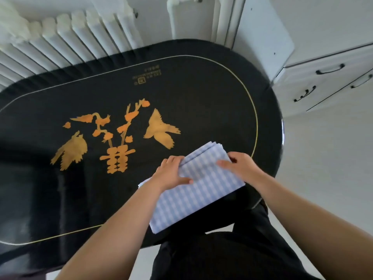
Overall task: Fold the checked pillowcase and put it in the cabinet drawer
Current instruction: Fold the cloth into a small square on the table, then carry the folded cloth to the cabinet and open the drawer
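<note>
Pillowcase (198, 188): blue-and-white checked cloth, folded to a thick pad at the near right edge of the black bench (201, 87). Left hand (171, 172) and right hand (240, 165) pinch its far sides. Likely light, soft, floppy; support both ends. Cabinet drawer (314, 81) closed

Black oval tabletop (201, 93) with gold bird-and-flower inlay; white ribbed radiator (66, 39) behind; white cabinet (327, 81) with dark handles at right; pale floor (327, 158).
</note>
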Demonstrator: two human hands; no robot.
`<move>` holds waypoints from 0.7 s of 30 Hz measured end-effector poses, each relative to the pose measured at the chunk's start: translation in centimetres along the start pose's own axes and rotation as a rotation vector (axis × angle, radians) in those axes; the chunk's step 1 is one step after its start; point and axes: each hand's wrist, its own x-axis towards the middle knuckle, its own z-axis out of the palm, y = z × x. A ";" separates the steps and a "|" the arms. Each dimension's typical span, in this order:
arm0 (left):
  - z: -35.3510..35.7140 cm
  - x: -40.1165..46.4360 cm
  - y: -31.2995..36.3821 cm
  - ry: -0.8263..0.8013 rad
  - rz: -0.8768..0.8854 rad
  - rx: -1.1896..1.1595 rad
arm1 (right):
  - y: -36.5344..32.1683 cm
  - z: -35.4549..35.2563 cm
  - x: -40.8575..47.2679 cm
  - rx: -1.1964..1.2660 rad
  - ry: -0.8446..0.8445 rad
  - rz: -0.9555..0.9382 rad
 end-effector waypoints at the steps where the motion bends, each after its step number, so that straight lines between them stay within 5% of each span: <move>1: -0.2 0.5 1.6 -0.026 -0.009 -0.062 | 0.3 -1.0 -0.3 0.019 -0.008 -0.043; 6: -0.4 2.6 9.8 -0.083 -0.064 0.014 | 3.4 -9.1 -0.3 0.104 0.017 -0.089; 13: 3.2 6.0 24.3 0.043 -0.038 0.034 | 9.2 -23.2 1.0 0.239 0.073 -0.055; 21: 3.3 8.1 31.3 0.098 -0.041 0.056 | 10.4 -30.7 5.7 0.225 0.083 -0.108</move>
